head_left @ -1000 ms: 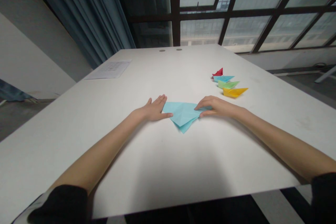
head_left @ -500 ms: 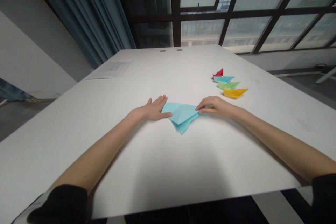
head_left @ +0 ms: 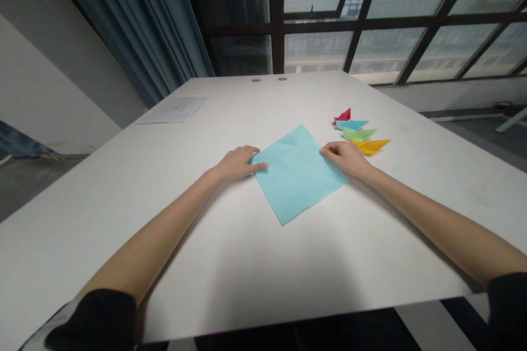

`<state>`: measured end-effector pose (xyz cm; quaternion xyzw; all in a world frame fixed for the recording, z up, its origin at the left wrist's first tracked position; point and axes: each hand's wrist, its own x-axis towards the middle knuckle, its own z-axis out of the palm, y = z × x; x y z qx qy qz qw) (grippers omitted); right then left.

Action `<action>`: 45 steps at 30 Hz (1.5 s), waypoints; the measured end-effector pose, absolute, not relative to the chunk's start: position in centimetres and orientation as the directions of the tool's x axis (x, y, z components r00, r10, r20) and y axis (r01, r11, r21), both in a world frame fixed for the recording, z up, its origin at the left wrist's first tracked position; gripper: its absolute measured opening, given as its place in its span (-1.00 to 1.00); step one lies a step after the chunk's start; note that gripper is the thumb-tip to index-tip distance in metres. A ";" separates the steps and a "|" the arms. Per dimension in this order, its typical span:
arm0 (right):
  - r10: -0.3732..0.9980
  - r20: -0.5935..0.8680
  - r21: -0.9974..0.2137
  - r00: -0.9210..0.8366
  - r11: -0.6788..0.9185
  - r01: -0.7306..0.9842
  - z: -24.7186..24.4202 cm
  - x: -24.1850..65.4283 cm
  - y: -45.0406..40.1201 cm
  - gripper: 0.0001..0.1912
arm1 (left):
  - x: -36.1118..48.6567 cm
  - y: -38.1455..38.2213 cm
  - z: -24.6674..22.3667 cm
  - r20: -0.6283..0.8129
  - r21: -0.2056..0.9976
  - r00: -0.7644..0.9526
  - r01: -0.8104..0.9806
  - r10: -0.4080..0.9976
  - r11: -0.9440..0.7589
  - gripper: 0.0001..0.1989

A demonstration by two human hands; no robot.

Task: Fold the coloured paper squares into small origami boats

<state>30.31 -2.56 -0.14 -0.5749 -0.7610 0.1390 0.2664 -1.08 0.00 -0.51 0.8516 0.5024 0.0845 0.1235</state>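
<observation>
A light blue sheet of paper [head_left: 298,175] lies unfolded on the white table, turned so that one corner points toward me. At its left corner is my left hand [head_left: 239,163], the thumb on top of the sheet and the other fingers at the edge, gripping it. My right hand [head_left: 346,158] has its fingers curled and pinches the upper right edge of the paper. Faint creases show on the sheet's upper part.
Folded paper boats stand in a row at the right: red [head_left: 343,115], blue [head_left: 352,124], green [head_left: 359,134] and yellow [head_left: 373,146]. A printed sheet [head_left: 173,109] lies at the far left of the table [head_left: 255,274]. Windows and a curtain [head_left: 135,22] are beyond.
The blue paper was folded over into a triangle and is now opened out into a square. My right hand has moved slightly right and away from me; my left fingers have drawn in.
</observation>
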 end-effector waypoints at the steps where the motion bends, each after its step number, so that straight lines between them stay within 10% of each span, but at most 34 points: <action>1: 0.953 0.226 -0.520 -0.202 0.293 0.802 -0.3 30.4 -2.5 -0.70 | -1.1 0.0 -0.5 0.019 0.259 0.490 0.839 0.871 -0.478 -0.32; 7: 0.978 0.125 -0.740 -0.168 0.205 0.641 -1.6 30.5 -1.8 -0.75 | -1.1 0.7 -0.9 0.101 0.508 0.477 0.730 0.873 -0.457 -0.58; 14: 0.985 -0.170 -0.984 0.004 -0.170 0.060 -1.6 29.8 -2.0 -0.82 | -0.2 0.3 0.0 -0.088 0.981 0.212 0.190 0.973 0.048 -0.68; 26: 0.976 -0.218 -0.965 0.030 -0.211 -0.153 -1.4 29.6 -1.9 -0.91 | 2.6 -1.6 -0.1 0.017 1.000 0.236 0.003 0.972 -0.018 -0.07; 35: 0.996 0.074 -0.997 0.044 0.075 -0.015 -1.3 29.1 -2.5 -0.47 | 2.3 -1.1 -0.9 0.030 0.978 0.347 0.183 0.937 -0.099 -0.69; 45: 0.969 0.226 -0.936 -0.101 0.245 0.254 -2.3 29.9 -1.8 -0.62 | 2.2 -0.7 -1.1 0.022 0.998 0.176 0.061 0.984 -0.033 -0.60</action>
